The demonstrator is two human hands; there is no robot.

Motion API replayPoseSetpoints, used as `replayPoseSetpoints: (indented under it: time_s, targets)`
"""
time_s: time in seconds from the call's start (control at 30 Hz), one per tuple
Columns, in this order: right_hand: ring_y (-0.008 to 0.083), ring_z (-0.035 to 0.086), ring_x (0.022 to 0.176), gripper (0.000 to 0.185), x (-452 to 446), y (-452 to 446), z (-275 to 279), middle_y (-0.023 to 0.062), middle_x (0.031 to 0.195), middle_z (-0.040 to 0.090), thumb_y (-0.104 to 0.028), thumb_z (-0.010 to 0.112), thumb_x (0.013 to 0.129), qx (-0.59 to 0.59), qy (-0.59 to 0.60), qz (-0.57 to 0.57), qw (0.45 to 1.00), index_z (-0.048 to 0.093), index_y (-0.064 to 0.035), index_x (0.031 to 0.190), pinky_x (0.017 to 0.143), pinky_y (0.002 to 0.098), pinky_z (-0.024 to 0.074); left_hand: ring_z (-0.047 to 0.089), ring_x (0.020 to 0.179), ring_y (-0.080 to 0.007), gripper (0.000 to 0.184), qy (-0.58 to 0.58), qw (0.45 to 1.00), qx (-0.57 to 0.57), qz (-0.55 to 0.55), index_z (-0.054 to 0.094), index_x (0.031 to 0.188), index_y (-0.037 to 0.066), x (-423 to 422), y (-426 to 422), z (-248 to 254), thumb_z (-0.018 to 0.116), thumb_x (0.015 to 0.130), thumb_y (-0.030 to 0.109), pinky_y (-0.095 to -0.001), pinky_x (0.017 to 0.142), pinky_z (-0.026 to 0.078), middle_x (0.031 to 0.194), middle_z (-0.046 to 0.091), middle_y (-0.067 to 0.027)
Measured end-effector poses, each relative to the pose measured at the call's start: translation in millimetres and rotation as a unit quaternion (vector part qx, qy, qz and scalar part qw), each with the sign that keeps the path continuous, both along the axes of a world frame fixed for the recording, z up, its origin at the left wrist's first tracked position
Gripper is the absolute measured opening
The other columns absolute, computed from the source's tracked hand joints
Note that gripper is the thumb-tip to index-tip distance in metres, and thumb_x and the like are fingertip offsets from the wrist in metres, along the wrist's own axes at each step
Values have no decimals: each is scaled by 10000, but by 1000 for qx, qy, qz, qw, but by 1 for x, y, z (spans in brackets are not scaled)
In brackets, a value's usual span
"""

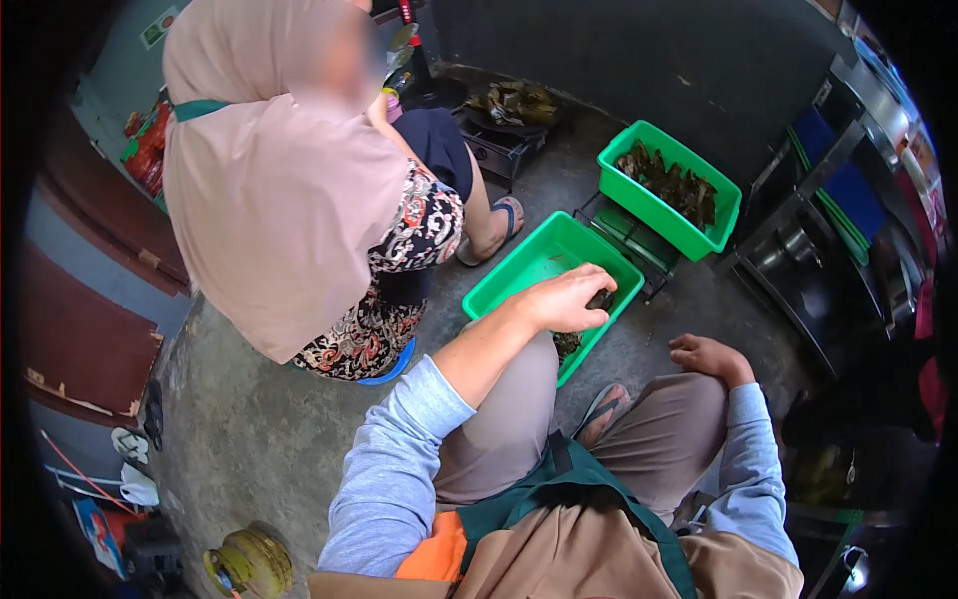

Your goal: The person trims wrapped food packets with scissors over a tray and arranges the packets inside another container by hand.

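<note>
My left hand point(571, 299) is over the near green tray point(514, 265), its fingers closed round a small dark item point(600, 299) that I cannot make out. Below this hand, a few brownish leafy pieces point(567, 344) lie in the tray's near end, partly hidden by my knee. My right hand point(711, 359) rests on my other knee, fingers loosely spread and holding nothing.
A second green tray point(720, 238) with several dark leafy pieces stands on a black rack point(654, 262). At the left sits another person point(269, 210). Beyond are a small stove point(499, 155) and leafy pieces; metal shelving point(788, 240) stands right, a gas cylinder point(254, 561) lower left.
</note>
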State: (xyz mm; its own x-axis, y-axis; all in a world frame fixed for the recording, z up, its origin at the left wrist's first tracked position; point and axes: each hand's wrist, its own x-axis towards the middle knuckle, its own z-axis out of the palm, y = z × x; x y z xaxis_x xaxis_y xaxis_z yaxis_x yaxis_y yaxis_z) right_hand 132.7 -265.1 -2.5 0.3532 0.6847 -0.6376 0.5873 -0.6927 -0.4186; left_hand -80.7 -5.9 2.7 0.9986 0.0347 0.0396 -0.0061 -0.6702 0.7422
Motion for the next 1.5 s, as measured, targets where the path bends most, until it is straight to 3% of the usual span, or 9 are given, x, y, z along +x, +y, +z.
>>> replayPoseSetpoints:
  time_s: [0.3,0.43,0.47,0.8,0.97,1.1,1.17,1.23,1.5]
  targets:
    - [283,603,1117,544,1,-7,-2,171,1222,627,-385,573,913,20,25,-35,999,535,-9,1303,960,343,453,548,1156,-310,521,6,1000,11,-5,507,1284,40,7,3,-5,633,828,259,-379,968,462,1339,468,-186]
    - [344,549,1183,543,8,-11,-16,201,1254,593,-405,557,912,89,-47,57,993,545,-16,1291,996,390,425,600,1071,-277,497,-4,999,-37,-24,522,1271,48,11,8,-12,683,824,191,-371,906,501,1291,504,-160]
    - [352,551,1176,533,-4,-10,0,207,1247,595,-405,554,912,100,-45,6,994,552,-16,1276,989,398,430,592,1088,-274,486,-2,999,-45,-21,522,1274,50,13,9,-15,682,834,182,-380,908,502,1279,515,-142]
    - [332,616,1005,383,-68,-70,20,144,1016,651,-320,592,858,149,-312,-57,937,616,-58,1137,867,431,484,552,1163,-244,457,92,984,-139,66,489,1320,32,-23,58,-14,618,887,103,-343,944,464,1319,509,-113]
    - [261,631,880,259,-92,-66,13,101,864,628,-257,639,790,197,-436,27,878,614,-69,966,819,372,459,530,1212,-234,462,151,964,-163,143,456,1351,14,-72,71,-8,560,902,25,-334,1000,420,1405,467,-114]
    - [230,626,845,150,-125,-34,-12,75,818,612,-196,600,772,261,-353,103,893,583,-77,862,816,365,453,551,1177,-202,432,199,949,-135,206,477,1337,16,-97,78,-9,524,909,-14,-322,996,419,1377,492,-98]
    - [252,632,892,267,-148,-16,-22,107,978,644,-214,633,762,253,-192,152,936,603,-77,989,827,368,464,555,1163,-192,423,215,943,-126,221,481,1335,13,-104,80,-12,518,914,-10,-318,991,421,1348,515,-90]
    - [252,635,867,218,-176,1,-36,100,941,643,-200,608,776,258,-122,173,943,618,-69,950,781,374,472,553,1148,-176,396,240,938,-98,230,484,1324,-5,-103,76,-8,512,930,18,-303,986,419,1293,549,-81]
    - [301,659,736,196,-238,29,-62,123,780,674,-197,559,796,494,-88,132,855,684,-51,830,627,466,485,545,1176,-201,373,318,916,-82,229,482,1331,2,-113,116,-39,506,964,64,-274,930,432,1329,536,-107]
